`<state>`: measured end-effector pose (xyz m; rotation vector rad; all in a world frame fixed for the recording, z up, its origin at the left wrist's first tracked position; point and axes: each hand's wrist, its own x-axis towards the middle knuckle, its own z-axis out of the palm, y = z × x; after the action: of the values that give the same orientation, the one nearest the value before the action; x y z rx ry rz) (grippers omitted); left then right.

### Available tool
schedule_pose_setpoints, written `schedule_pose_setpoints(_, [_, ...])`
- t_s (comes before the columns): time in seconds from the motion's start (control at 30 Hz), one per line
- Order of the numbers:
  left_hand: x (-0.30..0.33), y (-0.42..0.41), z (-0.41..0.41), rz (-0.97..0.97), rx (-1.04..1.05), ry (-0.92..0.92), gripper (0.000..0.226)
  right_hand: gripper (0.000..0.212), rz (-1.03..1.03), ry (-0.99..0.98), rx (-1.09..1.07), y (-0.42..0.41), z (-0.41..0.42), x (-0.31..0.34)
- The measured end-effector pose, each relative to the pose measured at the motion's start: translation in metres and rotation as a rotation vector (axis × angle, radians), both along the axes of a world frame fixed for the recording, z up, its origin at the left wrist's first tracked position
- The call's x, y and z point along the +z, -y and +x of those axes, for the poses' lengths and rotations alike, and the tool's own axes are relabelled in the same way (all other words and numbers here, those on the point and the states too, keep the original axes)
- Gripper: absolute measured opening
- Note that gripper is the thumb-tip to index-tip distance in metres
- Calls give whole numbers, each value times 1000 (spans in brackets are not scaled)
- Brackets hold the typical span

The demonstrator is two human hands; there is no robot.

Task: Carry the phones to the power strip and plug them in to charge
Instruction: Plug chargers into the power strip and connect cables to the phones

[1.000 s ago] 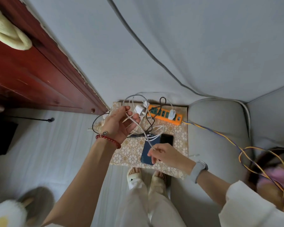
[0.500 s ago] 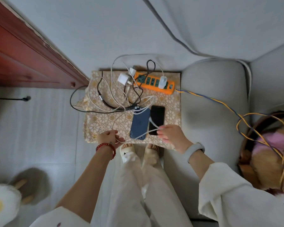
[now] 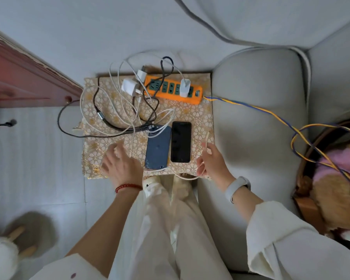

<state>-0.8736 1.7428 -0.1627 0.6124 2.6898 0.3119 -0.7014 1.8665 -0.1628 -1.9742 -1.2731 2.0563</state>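
Two phones lie side by side on a small table with a floral cloth [image 3: 198, 116]: a blue phone [image 3: 157, 147] and, to its right, a black phone [image 3: 180, 142]. Behind them sits the orange power strip [image 3: 173, 90] with one white charger [image 3: 184, 87] plugged in. Two loose white chargers [image 3: 130, 87] lie at the strip's left end amid tangled white and black cables [image 3: 117, 110]. My left hand [image 3: 120, 163] hovers with fingers spread left of the blue phone. My right hand [image 3: 211, 160] pinches the end of a white cable [image 3: 187, 178] right of the black phone.
A grey sofa arm [image 3: 257, 118] flanks the table on the right. The strip's yellow-and-blue cord [image 3: 271, 115] trails right toward a basket with a plush toy [image 3: 337, 178]. A red wooden door [image 3: 18, 77] stands at left. A fluffy slipper [image 3: 0, 257] lies at bottom left.
My left hand dropped the bundle of chargers onto the table, pulled back, then spread open left of the blue phone. My right hand moved right, pulling a white cable end clear of the phones.
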Motion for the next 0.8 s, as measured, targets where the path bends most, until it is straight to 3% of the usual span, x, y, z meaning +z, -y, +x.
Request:
schedule_pose_setpoints(0.03, [1,-9,8,124,-161,-57,46,24,-8,14,6,0,3,-2])
schedule_pose_setpoints(0.1, [-2,-32,25,276,-407,64,31,27,36,77,49,0,7,-8])
schedule_pose_setpoints(0.17, [-13,-55,40,178,-423,366,30,26,111,108,81,1,11,-14])
schedule_pose_setpoints(0.23, [-33,-74,52,11,-322,514,40,26,193,113,69,2,13,-20])
schedule_pose_setpoints(0.3, [-48,-85,61,-44,-300,483,51,24,235,127,89,2,17,-26])
schedule_pose_setpoints(0.5, [-79,-101,87,-195,-453,158,90,8,193,110,73,4,37,-42])
schedule_pose_setpoints(0.8, [-85,-93,79,-169,-649,123,62,13,211,134,26,9,43,-44])
